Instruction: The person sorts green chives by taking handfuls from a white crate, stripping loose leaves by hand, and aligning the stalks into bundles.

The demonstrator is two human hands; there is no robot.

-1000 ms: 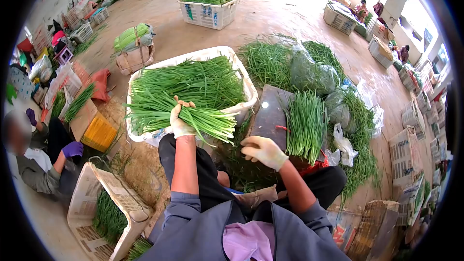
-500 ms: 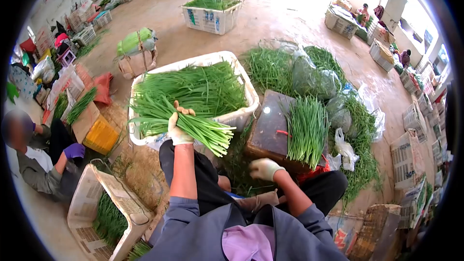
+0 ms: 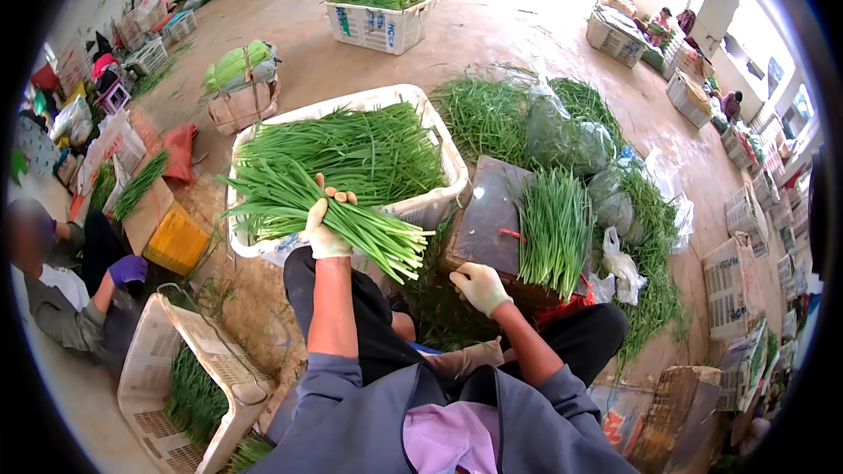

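My left hand [image 3: 328, 221], in a pale glove with bare fingertips, is wrapped round a bunch of green stalks [image 3: 378, 241]. The pale stalk ends point right and the leaves fan out left over a white crate [image 3: 452, 154] full of long greens [image 3: 351, 154]. My right hand [image 3: 479, 286], also gloved, is closed near the front edge of a dark box [image 3: 492, 211]; whatever its curled fingers hold, if anything, is too small to make out. A neat pile of greens [image 3: 555, 233] lies on the box's right side, beside a red strip [image 3: 509, 233].
Loose greens and plastic bags [image 3: 623, 268] spread to the right. A tipped crate [image 3: 228, 355] with greens stands at lower left, near a co-worker's purple-gloved hand [image 3: 129, 270] and a yellow box [image 3: 177, 237]. Another full crate [image 3: 382, 26] stands farther ahead.
My right hand has moved down from over the dark box's front, and its fingers have curled in. My left hand still grips the bunch, whose stalk ends now tilt lower.
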